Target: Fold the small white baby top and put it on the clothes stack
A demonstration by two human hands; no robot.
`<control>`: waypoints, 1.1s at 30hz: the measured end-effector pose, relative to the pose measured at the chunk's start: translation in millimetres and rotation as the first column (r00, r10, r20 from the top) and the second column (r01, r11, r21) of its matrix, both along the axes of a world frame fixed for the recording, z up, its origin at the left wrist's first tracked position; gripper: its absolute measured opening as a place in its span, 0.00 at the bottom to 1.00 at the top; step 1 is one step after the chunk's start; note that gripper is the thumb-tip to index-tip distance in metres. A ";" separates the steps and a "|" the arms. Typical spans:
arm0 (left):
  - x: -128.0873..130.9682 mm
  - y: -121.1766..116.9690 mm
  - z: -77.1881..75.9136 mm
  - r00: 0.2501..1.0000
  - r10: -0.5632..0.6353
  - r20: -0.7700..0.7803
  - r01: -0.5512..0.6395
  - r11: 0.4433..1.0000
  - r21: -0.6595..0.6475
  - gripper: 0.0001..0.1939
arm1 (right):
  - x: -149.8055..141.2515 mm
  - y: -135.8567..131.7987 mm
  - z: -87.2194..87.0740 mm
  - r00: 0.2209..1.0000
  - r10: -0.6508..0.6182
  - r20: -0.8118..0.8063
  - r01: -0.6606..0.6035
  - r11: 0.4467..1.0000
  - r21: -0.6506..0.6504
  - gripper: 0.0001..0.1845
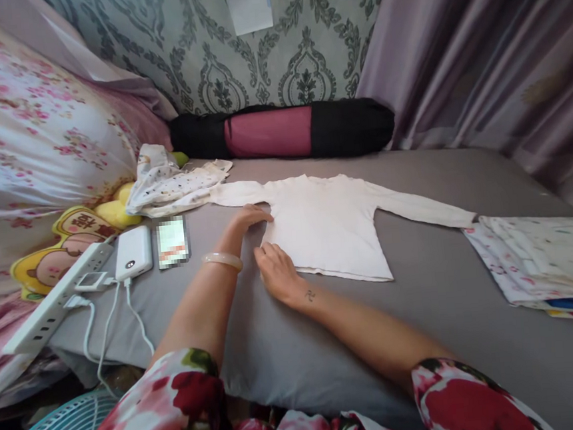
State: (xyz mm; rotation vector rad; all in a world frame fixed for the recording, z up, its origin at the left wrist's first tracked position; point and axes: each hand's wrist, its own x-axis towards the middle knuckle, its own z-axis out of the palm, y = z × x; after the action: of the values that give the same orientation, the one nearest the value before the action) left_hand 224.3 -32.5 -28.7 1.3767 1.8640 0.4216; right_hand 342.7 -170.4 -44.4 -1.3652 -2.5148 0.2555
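White shirt: long-sleeved, laid flat on the grey sheet, sleeves out both ways; one cuff meets the speckled cloth, the other reaches the folded stack.
Step in hand: looks like working the shirt's left-of-view side edge, sleeves not yet turned in; judgement only.
Next move calls for: probably a sure hold at two spots on that edge, fabric kept flat.
Left hand: at the side edge below the sleeve, fingers bent and close together, fingertips on fabric; thumb hidden, so cannot tell if it pinches.
Right hand: at the lower hem corner, palm down, fingers curled narrow over the edge; grip underneath not visible.
Left arm: reaches up and inward from lower left, bracelet on the forearm, wrist bent toward the shirt.
Right arm: slants across from lower right, below the hem.
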 end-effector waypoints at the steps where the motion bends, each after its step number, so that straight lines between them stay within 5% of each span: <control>1: -0.1 0.0 -1.2 1.000 0.011 -0.017 -0.011 1.000 0.004 0.12 | -1.5 -1.9 -0.4 1.000 0.011 0.011 -0.011 1.000 0.009 0.13; 9: 5.8 -4.7 -7.3 0.979 0.010 -0.202 0.003 0.998 0.066 0.12 | -2.8 -15.9 9.4 0.990 0.127 0.055 -0.127 0.992 0.000 0.11; 14: 33.7 -23.5 -7.9 0.818 -0.002 -0.576 0.154 0.964 0.216 0.18 | 29.9 13.8 21.7 0.961 0.179 -0.209 -0.234 0.932 -0.275 0.13; 18: 62.7 -46.1 -7.6 0.742 -0.134 -0.657 0.403 0.873 0.276 0.21 | 87.8 60.0 15.4 0.905 -0.211 -0.371 0.158 0.973 -0.168 0.16; 23: 91.6 -61.5 -13.2 0.695 -0.455 -0.557 0.670 0.691 0.273 0.20 | 181.7 108.6 -2.7 0.827 -0.525 -0.199 0.535 0.845 -0.006 0.21; 28: 126.9 -72.2 -26.7 0.566 -0.652 -0.505 0.825 0.454 0.337 0.20 | 238.2 118.2 -7.9 0.850 -0.520 0.083 0.521 0.853 0.012 0.21; 33: 154.0 -84.6 -38.9 0.584 -0.610 -0.536 0.811 0.463 0.357 0.26 | 254.0 118.1 -12.0 0.899 -0.409 0.157 0.414 0.910 -0.002 0.18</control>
State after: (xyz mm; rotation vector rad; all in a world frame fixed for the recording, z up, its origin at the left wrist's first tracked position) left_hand 378.3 -117.1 -67.6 2.6633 1.1764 0.3031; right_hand 596.8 -52.3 -56.3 -1.9545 -2.2641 0.1108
